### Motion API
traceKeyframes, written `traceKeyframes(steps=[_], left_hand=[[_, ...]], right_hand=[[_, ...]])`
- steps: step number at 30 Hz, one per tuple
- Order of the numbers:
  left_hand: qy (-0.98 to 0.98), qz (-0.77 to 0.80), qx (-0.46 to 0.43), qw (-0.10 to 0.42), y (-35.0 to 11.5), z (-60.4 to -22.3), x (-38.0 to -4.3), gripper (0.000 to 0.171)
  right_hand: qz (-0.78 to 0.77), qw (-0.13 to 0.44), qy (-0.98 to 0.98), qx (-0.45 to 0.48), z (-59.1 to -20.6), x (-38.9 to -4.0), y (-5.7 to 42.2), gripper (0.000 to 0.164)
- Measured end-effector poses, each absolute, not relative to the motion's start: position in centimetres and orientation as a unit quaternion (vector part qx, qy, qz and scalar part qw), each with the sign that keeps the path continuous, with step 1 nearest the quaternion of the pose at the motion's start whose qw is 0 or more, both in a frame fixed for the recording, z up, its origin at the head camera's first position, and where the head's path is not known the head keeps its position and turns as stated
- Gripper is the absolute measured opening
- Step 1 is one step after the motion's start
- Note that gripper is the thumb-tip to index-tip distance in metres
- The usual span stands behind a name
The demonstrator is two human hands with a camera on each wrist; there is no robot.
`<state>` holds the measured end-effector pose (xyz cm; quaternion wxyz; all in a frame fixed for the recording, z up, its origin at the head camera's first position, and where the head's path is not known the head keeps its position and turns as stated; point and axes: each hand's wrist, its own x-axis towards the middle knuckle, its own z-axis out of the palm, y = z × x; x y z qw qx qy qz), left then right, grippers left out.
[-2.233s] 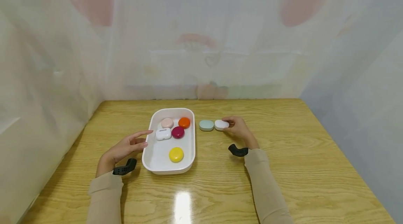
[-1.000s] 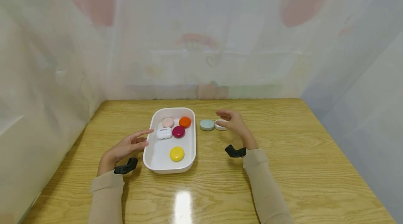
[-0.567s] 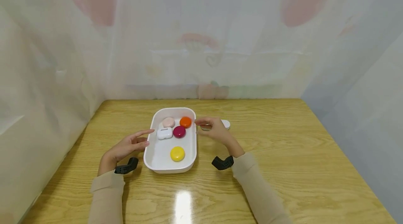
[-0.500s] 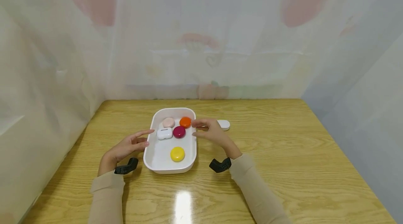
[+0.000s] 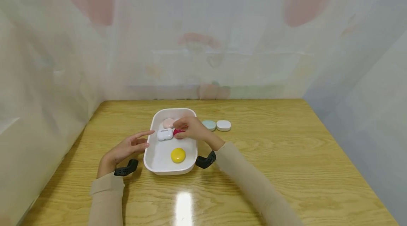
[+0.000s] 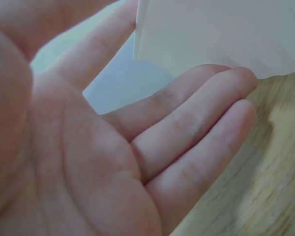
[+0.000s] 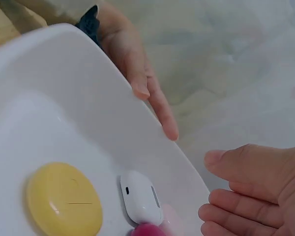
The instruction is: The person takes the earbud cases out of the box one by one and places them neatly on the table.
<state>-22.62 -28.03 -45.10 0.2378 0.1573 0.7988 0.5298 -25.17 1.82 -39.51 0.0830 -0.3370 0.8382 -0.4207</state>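
Dark red case (image 5: 176, 132) is located in the white tray (image 5: 159, 159), mid-frame in the head view; mostly covered by the right hand (image 5: 197, 130), only its top cut in at the bottom edge of the right wrist view. Outline reads round, so no long axis can be called. Anything behind that hand is hidden. Right hand: fingers loosely bent, thumb held apart, nothing seen pinched. Left hand (image 5: 125, 149): fingers extended, tray's left rim touched by the fingertips.

Tray's long axis is pointed up-down in the head frame, opening up. Four cases can be counted inside: dark red; slotted white (image 5: 165, 135), long axis left-right; pale pink (image 5: 168, 123), partly covered, blurred in the right wrist view; yellow (image 5: 178, 155), toward the tray's lower end.

Two more are seen on the bench (image 5: 302, 166), right of the tray: pale green (image 5: 209, 125) and plain white (image 5: 224, 125), side by side, both long axes left-right.
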Motion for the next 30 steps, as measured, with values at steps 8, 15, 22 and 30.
traceKeyframes(steps=[8, 15, 22, 30], left_hand=[[0.784, 0.543, 0.164, 0.25, -28.0, -45.1, -22.6, 0.06], [0.774, 0.555, 0.175, 0.25, -28.1, -45.1, -22.5, 0.06], [0.776, 0.552, 0.174, 0.251, -28.0, -45.1, -22.6, 0.06], [0.779, 0.551, 0.168, 0.25, -28.1, -45.2, -22.6, 0.06]], right_hand=[[-0.38, 0.135, 0.866, -0.296, -39.3, -27.2, -1.4, 0.042], [-0.345, 0.148, 0.892, -0.25, -40.6, -28.2, -3.5, 0.044], [-0.343, 0.141, 0.904, -0.213, -41.7, -28.4, -4.0, 0.044], [-0.35, 0.129, 0.904, -0.209, -42.9, -28.7, -3.7, 0.042]])
